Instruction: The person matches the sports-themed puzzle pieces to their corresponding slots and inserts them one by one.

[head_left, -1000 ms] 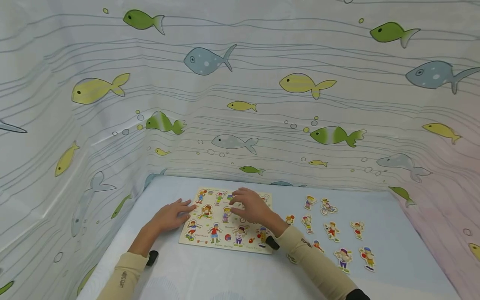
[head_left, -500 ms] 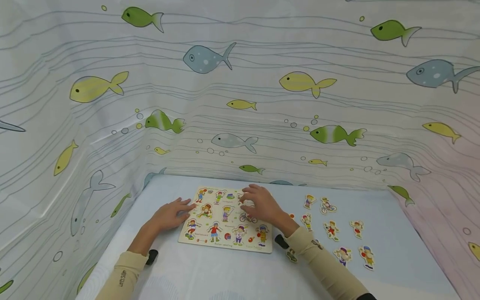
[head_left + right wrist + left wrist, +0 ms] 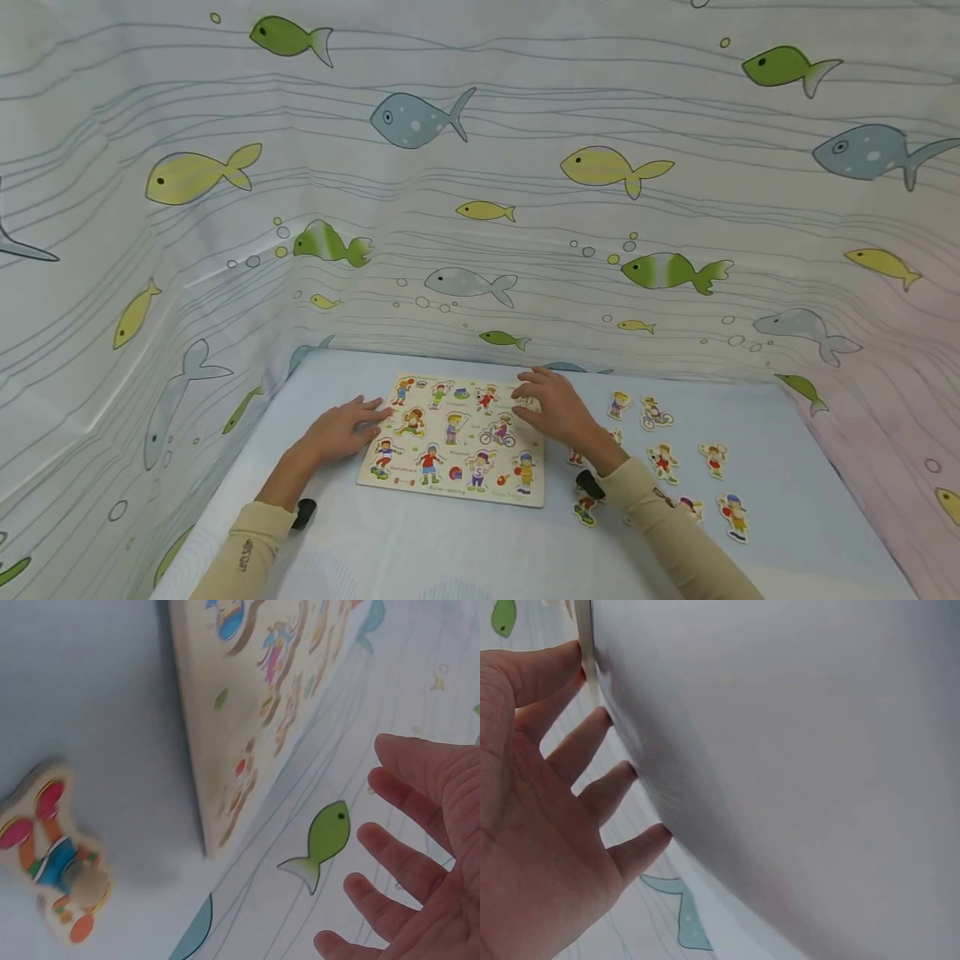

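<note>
A wooden puzzle board (image 3: 450, 450) with small pictures of children at sport lies flat on the pale blue table (image 3: 795, 483). My left hand (image 3: 352, 425) rests flat at the board's left edge. In the left wrist view its fingers (image 3: 592, 742) are straight and touch the table, with the board's edge (image 3: 585, 645) by the top fingertip. My right hand (image 3: 543, 404) hovers over the board's far right corner. In the right wrist view the right hand (image 3: 420, 862) is spread and holds nothing, with the board (image 3: 247, 712) below it.
Several loose cut-out figures (image 3: 663, 461) lie on the table right of the board; one figure (image 3: 52, 859) sits close to the board's corner, and another (image 3: 585, 506) lies by my right wrist. A fish-print curtain (image 3: 480, 208) walls in the table on three sides.
My right hand has slid from the middle of the board to its far right corner, uncovering more of the pictures there. The left hand and the board have stayed put.
</note>
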Action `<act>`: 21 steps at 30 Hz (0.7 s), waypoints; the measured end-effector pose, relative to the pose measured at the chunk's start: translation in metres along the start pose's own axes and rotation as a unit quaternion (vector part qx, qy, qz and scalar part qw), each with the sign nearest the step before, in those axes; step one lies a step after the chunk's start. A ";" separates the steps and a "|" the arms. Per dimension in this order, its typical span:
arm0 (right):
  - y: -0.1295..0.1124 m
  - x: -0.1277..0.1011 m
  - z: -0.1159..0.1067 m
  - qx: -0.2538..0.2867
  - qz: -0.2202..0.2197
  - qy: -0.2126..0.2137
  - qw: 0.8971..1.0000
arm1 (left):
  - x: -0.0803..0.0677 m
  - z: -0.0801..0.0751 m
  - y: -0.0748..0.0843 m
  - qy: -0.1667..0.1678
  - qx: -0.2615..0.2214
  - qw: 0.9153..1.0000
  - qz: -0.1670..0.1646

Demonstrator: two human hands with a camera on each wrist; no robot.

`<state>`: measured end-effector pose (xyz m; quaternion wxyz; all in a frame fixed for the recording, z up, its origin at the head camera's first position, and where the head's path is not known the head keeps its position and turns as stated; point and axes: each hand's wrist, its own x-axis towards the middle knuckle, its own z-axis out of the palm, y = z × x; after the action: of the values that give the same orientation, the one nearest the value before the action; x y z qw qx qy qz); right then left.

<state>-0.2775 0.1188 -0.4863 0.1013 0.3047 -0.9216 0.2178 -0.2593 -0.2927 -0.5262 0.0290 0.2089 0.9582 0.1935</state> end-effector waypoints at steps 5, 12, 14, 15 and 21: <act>0.012 -0.010 -0.002 0.013 0.007 0.013 1.000 | -0.001 0.002 -0.001 -0.003 0.000 1.000 -0.005; 0.027 -0.023 -0.006 0.022 0.006 0.028 0.999 | -0.003 0.005 -0.002 -0.008 0.004 1.000 -0.012; 0.033 -0.024 -0.007 0.015 0.007 0.032 0.999 | -0.002 0.004 -0.001 -0.003 0.006 1.000 -0.009; 0.035 -0.024 -0.007 0.010 0.008 0.034 0.999 | -0.002 0.003 -0.001 -0.002 0.005 1.000 -0.008; 0.052 -0.026 -0.010 0.002 0.036 0.029 0.999 | -0.001 0.000 0.001 -0.001 0.001 1.000 -0.007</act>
<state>-0.2878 0.1747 -0.5037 0.1193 0.2650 -0.9282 0.2322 -0.2582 -0.2924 -0.5262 0.0308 0.2028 0.9598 0.1918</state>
